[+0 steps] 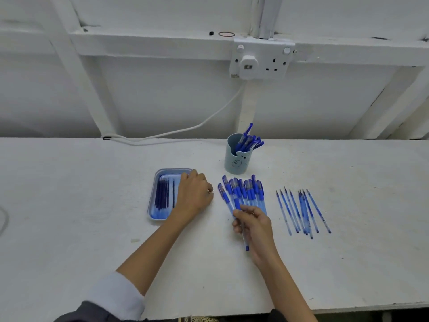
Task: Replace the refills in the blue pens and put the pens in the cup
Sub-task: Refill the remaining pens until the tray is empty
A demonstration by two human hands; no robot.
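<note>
A row of several capped blue pens [243, 190] lies in the middle of the white table. My right hand [254, 225] grips one blue pen [246, 244] at the row's near end, its tip pointing toward me. My left hand [193, 192] rests over the right side of a light blue tray [155, 194] that holds several dark blue refills [163, 194]; whether its fingers hold a refill is hidden. Behind the row stands a pale blue cup [235, 159] with several blue pens [249, 140] in it. Several refills [301, 211] lie loose at the right.
The white table [69, 205] ends at a near edge by my body. A white wall with a socket [261, 60] and a plugged-in cable [185, 130] runs behind the cup. A red rubber band [226, 34] lies on the ledge above.
</note>
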